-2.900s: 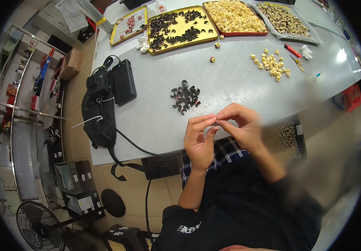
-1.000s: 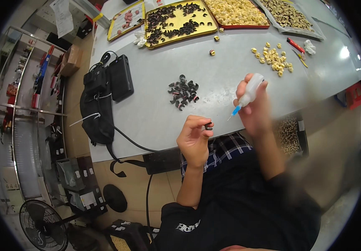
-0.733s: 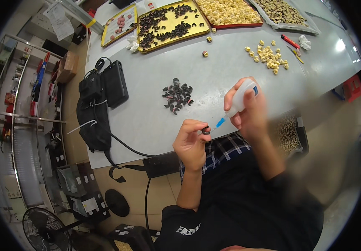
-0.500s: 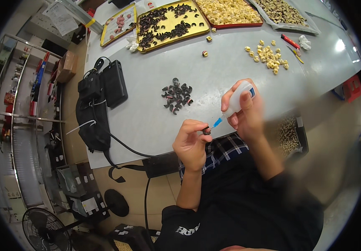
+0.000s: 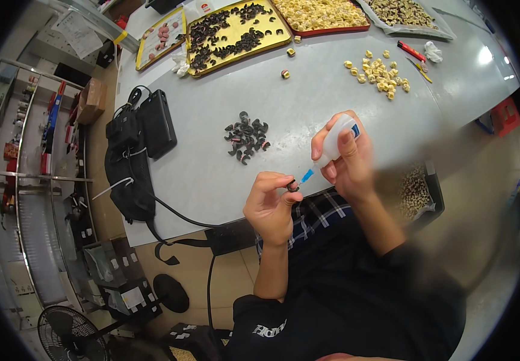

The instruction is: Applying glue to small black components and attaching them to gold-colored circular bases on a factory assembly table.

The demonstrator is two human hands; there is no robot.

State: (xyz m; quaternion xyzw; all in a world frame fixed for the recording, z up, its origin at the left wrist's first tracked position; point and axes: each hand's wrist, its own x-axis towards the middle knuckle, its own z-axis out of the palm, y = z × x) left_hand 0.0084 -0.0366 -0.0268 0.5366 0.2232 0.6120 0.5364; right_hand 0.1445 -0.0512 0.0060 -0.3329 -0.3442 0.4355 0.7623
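Note:
Between thumb and fingertips, my left hand (image 5: 270, 204) pinches a small dark curved piece (image 5: 293, 186) just past the table's near edge. My right hand (image 5: 351, 156) grips a white squeeze bottle (image 5: 336, 142), tilted down to the left. Its blue needle tip (image 5: 307, 175) points at the dark piece, and the fine end is at or very close to it; contact is too small to tell. Beyond my left hand, a loose pile of similar black curved pieces (image 5: 247, 137) lies on the grey table (image 5: 203, 174). A few of them show red bits.
Cream-coloured pieces (image 5: 381, 77) lie scattered at the right, beside a red marker-like tool (image 5: 411, 50) and yellow-handled tweezers (image 5: 421, 71). Along the back stand a yellow tray (image 5: 212, 69) of black pieces and a red tray (image 5: 326, 29). A black pouch with cables (image 5: 130, 186) sits left.
The view has shifted slightly, so the table's things appear a little further left and up. Both hands keep their holds, the needle tip still by the dark piece.

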